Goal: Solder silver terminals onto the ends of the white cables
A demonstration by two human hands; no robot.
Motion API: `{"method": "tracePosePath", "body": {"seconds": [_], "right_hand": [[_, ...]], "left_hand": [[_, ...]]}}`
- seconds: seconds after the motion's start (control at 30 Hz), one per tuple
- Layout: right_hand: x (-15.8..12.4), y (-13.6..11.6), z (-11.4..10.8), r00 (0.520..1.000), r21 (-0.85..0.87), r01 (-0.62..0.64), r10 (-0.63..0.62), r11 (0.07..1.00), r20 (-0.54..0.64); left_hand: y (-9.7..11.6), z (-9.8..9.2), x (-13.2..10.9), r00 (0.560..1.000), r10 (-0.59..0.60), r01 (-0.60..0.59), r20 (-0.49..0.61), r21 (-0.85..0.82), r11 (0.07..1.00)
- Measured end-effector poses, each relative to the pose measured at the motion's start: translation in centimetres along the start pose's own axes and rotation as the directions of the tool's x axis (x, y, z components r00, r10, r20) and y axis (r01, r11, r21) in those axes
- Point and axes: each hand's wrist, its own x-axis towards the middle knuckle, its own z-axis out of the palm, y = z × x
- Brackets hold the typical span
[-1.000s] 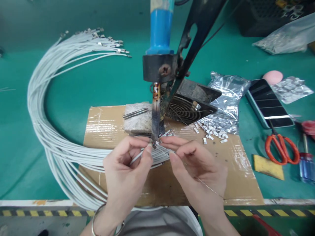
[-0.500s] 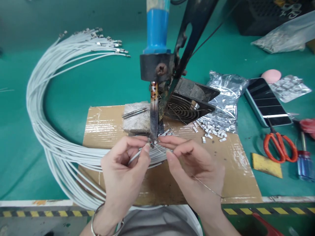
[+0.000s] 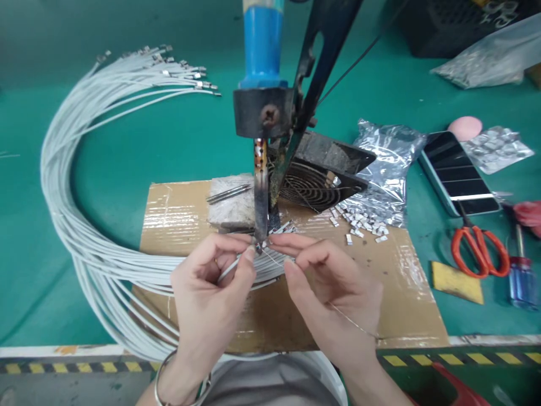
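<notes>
My left hand (image 3: pixel 211 299) is closed, pinching a white cable (image 3: pixel 228 269) near its end, just under the tip of a soldering iron (image 3: pixel 261 214). The iron is clamped upright in a black bracket, blue handle on top. Between thumb and fingers of my right hand (image 3: pixel 338 287) runs thin solder wire (image 3: pixel 353 321), its front end angled up to the iron tip and its tail crossing my palm. The right fingertips also come close to the tip. What sits right at the joint is small and partly hidden by my fingers. Beneath the hands lies a thick bundle of white cables (image 3: pixel 63 186).
Cardboard (image 3: pixel 406 304) covers the green bench. Behind the iron stand a grey block (image 3: pixel 230 208) and a black fan (image 3: pixel 316 186). Small metal connectors (image 3: pixel 366 220) lie by a silvery bag (image 3: pixel 389 163). At right are a phone (image 3: pixel 460 175), orange-handled scissors (image 3: pixel 479 251), a yellow sponge (image 3: pixel 456 282) and a screwdriver (image 3: pixel 522 282).
The whole view has shifted slightly, so things appear a little further left. Both hands keep the same grip and place at the iron tip.
</notes>
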Motion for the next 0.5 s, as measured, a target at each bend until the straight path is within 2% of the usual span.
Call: {"method": "tracePosePath", "body": {"seconds": [0.5], "right_hand": [[0.15,0.08,-0.09,0.999,-0.028,0.049,-0.049,0.998,0.000]], "left_hand": [[0.22,0.03,-0.03,1.000,0.007,-0.006,0.004,-0.024,1.000]]}}
